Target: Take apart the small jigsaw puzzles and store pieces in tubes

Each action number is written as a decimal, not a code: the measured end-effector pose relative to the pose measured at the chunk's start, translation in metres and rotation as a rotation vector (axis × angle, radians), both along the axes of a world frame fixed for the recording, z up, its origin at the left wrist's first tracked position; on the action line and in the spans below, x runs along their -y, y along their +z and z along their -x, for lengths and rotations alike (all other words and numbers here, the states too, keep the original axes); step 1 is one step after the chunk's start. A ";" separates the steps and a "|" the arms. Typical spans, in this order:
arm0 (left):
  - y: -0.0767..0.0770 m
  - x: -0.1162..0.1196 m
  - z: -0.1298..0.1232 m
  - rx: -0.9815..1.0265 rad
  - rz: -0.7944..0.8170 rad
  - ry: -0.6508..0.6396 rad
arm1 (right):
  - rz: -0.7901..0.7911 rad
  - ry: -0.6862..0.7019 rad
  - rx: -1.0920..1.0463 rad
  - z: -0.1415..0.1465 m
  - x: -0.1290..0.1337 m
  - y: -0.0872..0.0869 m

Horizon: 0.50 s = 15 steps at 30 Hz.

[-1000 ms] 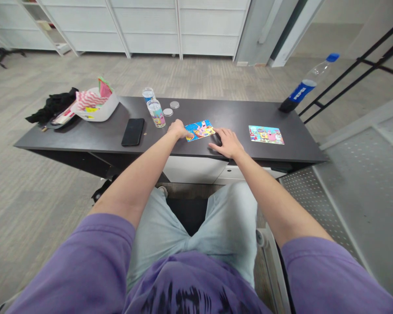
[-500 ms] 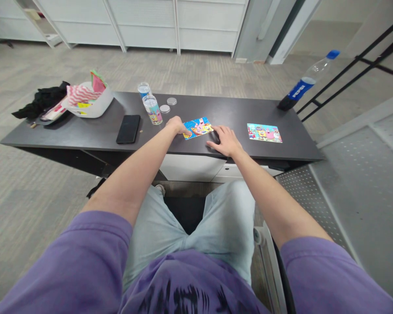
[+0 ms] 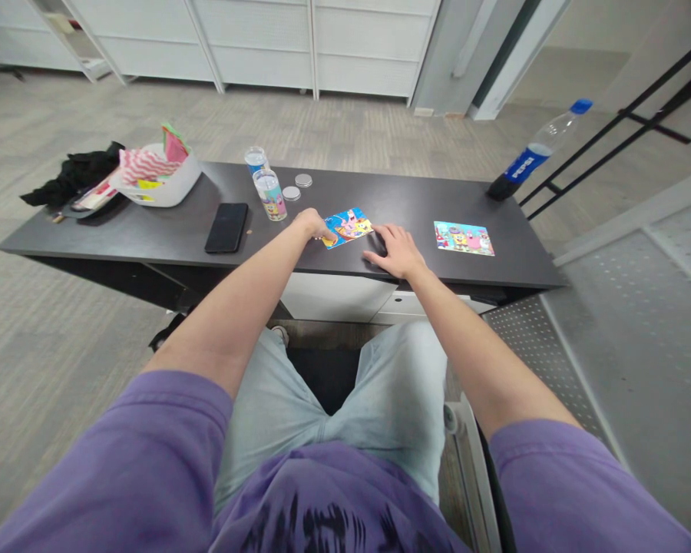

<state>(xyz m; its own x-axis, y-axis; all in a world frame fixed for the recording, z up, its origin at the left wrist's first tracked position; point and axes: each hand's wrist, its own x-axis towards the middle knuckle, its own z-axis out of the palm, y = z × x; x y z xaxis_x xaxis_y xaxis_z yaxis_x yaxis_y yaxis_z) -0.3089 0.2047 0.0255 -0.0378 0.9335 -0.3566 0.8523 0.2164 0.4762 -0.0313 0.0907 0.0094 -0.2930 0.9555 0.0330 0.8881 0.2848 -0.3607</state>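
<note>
Head view: left hand [image 3: 309, 224] pinches the colourful cartoon puzzle card's [image 3: 348, 226] left edge, right hand [image 3: 398, 250] flat and spread on the dark bench [image 3: 150, 234]; lifting it likely needs a firmer grip.

Dark charcoal table [image 3: 150, 238] — matte, plain. At its middle, a cartoon picture card [image 3: 348, 226]: blue ground, yellow and pink figures. Right of it, a second card [image 3: 464, 237], pale turquoise with the same colours. Left of the middle card: black phone [image 3: 226, 227], clear cup [image 3: 269, 195] with cartoon print. Far right end — clear bottle [image 3: 538, 147], blue label and cap. Far left: white tub [image 3: 166, 188] holding red-and-white striped paper.
</note>
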 end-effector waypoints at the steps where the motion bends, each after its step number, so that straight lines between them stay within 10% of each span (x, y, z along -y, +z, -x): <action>1: 0.000 0.000 0.000 -0.027 0.013 -0.017 | 0.000 -0.001 0.000 0.000 0.000 0.000; 15: 0.005 -0.005 -0.007 -0.083 0.008 -0.103 | 0.006 0.005 0.002 0.000 0.001 0.002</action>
